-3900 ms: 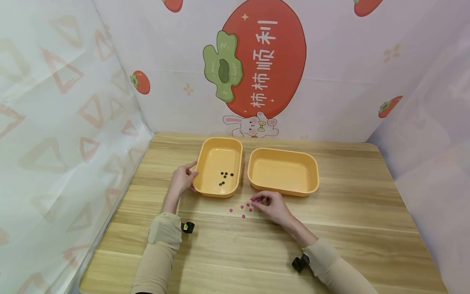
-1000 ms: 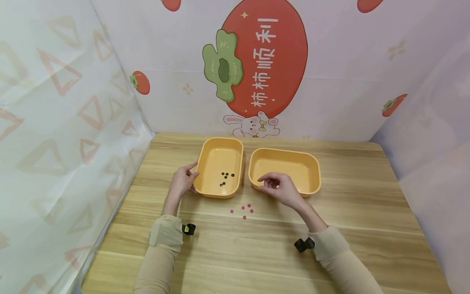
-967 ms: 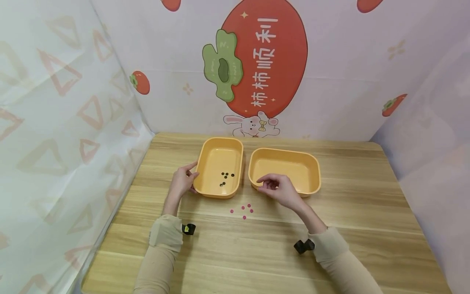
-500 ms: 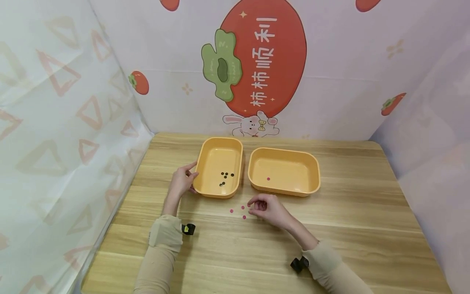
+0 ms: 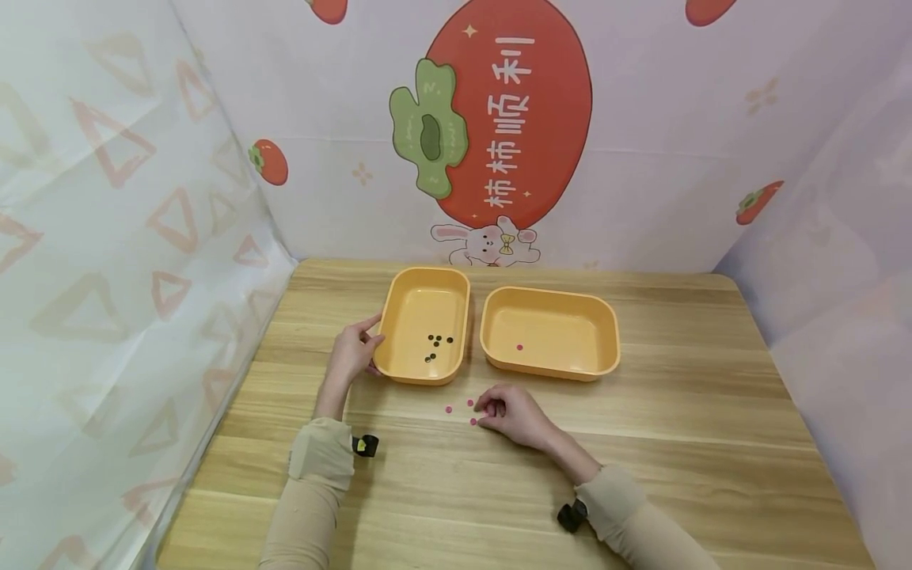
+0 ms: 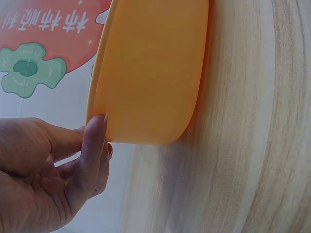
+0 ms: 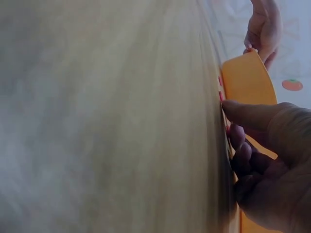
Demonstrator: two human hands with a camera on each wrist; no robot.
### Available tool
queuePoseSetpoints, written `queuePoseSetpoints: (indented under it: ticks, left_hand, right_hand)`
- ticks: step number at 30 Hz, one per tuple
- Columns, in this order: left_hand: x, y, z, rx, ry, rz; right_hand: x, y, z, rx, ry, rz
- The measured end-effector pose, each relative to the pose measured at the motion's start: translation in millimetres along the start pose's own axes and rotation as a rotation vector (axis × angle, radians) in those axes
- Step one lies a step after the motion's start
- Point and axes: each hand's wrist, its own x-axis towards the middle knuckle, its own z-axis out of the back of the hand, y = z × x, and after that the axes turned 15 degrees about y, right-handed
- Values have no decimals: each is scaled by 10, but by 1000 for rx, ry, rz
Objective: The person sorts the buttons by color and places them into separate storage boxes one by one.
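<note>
At the far left, the near-left side of the left tray [image 5: 416, 305] is held at its rim by the left hand [image 5: 351, 352], the fingers bent against the edge. The tray's wall looks thin and smooth, probably light, fairly stiff plastic; it is best taken by the rim, as is done here. Small dark discs [image 5: 437, 344] are gathered on its floor, toward the near end.

Just beyond the tray's near-right corner, three pink discs [image 5: 470, 403] can be seen lying flat on the tabletop [image 5: 399, 483]. They appear tiny, thin and almost weightless, likely stiff, and could easily be slid or flicked away; each is best pinched by opposite edges, with fingertips kept low. The nearest is met, or almost met, by the thumb of the right hand [image 5: 516, 416]. Its thumb and forefinger are parted, the others curled; whether anything is held between them cannot be told.

Farther right, a single pink disc [image 5: 519, 347] is contained in the right tray [image 5: 570, 336], left of its middle.
</note>
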Motion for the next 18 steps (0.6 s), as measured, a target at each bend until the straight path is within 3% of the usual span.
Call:
queuePoseSetpoints:
  ticks: [14,18]
  left_hand:
    - [-15,14,17,0,-1,0]
    - [-9,14,13,3,4,-2]
  right_hand:
    - [47,8,-139,-27,-79,17]
    - [-11,14,-102,-5,-113,-22]
